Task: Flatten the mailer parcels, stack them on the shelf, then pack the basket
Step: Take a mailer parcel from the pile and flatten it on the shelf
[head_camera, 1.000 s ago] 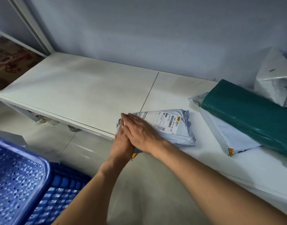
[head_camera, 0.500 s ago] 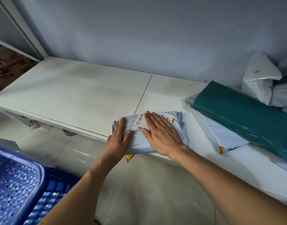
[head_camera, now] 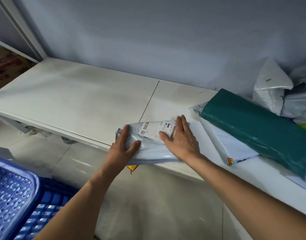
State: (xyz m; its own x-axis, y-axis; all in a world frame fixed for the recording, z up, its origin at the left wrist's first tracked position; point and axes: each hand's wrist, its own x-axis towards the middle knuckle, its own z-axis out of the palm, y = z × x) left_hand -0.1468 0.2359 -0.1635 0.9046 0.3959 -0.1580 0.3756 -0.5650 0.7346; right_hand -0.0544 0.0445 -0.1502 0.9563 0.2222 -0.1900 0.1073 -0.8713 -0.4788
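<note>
A grey mailer parcel with a white shipping label lies at the front edge of the white shelf, its near end hanging a little over the edge. My left hand presses flat on its left end, fingers straight. On the label end, my right hand presses flat with fingers spread. To the right, a green mailer lies on top of a pale grey mailer. The blue perforated basket sits at the lower left on the floor.
Crumpled white and grey mailers are piled against the wall at the far right. A blue-grey wall backs the shelf. A white shelf post stands at the far left. Tiled floor lies below the shelf edge.
My hands were stacked together on the parcel's left end; they have spread apart, the right sliding across to the label end, the left staying on the left end.
</note>
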